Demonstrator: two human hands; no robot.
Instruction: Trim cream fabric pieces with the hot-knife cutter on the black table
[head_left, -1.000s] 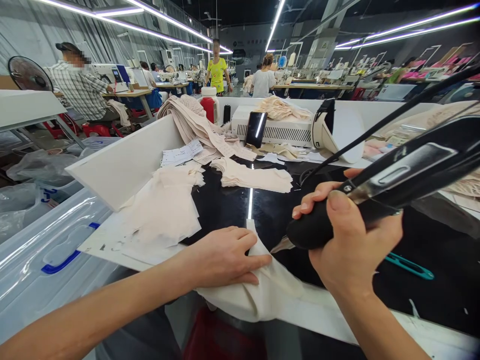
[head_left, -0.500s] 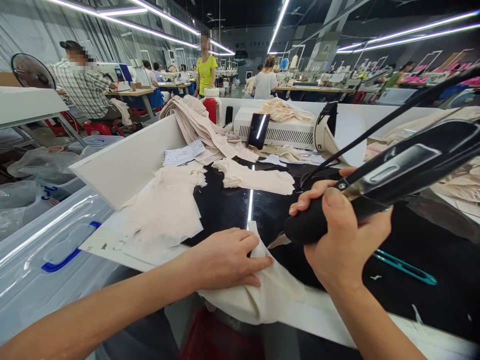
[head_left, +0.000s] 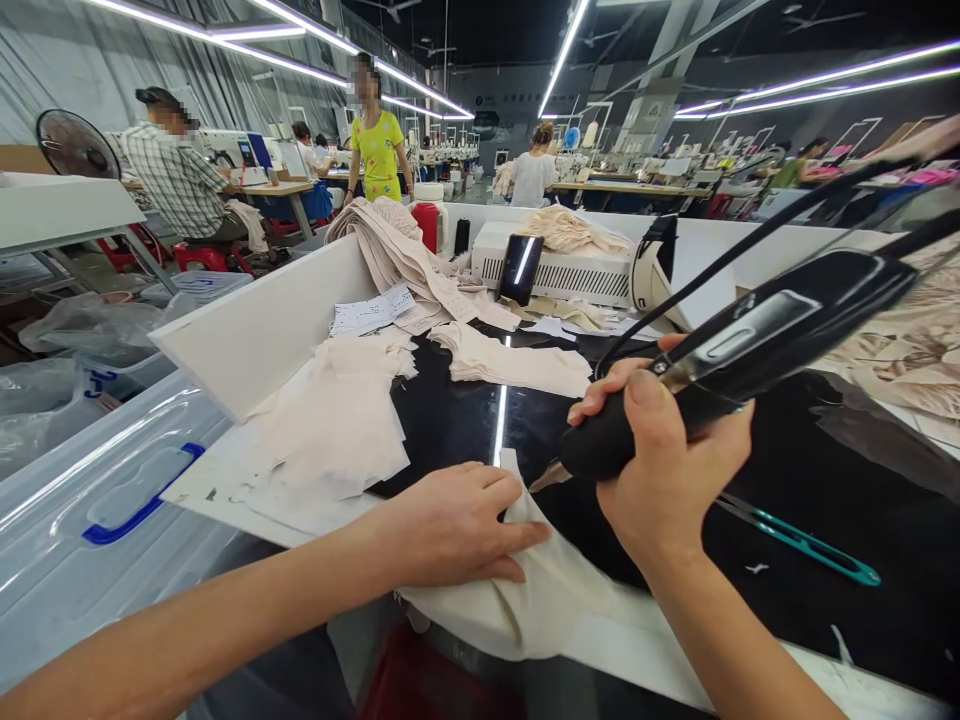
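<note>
My right hand [head_left: 667, 450] is wrapped around a black corded hand tool [head_left: 780, 325] with a silver panel on its side. Its pointed, flat metal tip [head_left: 551, 475] is just right of a cream fabric piece [head_left: 551, 600]; I cannot tell whether they touch. That fabric drapes over the front table edge. My left hand [head_left: 469, 525] grips and presses the fabric, with the thumb side toward the tool; some fingertips are hidden in the folds. To the right on the black tabletop [head_left: 780, 620] lies a pair of teal-handled tweezers [head_left: 814, 545].
Stacked cream fabric pieces [head_left: 337, 410] lie left, with another bundle [head_left: 517, 358] farther back. A phone [head_left: 523, 268] leans on a white vented box [head_left: 555, 270]. A white panel [head_left: 247, 330] borders the left side. Beyond, a person in yellow [head_left: 377, 150] stands among sewing stations.
My right hand and the tool have shifted slightly left. My left hand stays on the fabric. The view has moved a little, and the person in yellow has come nearer.
</note>
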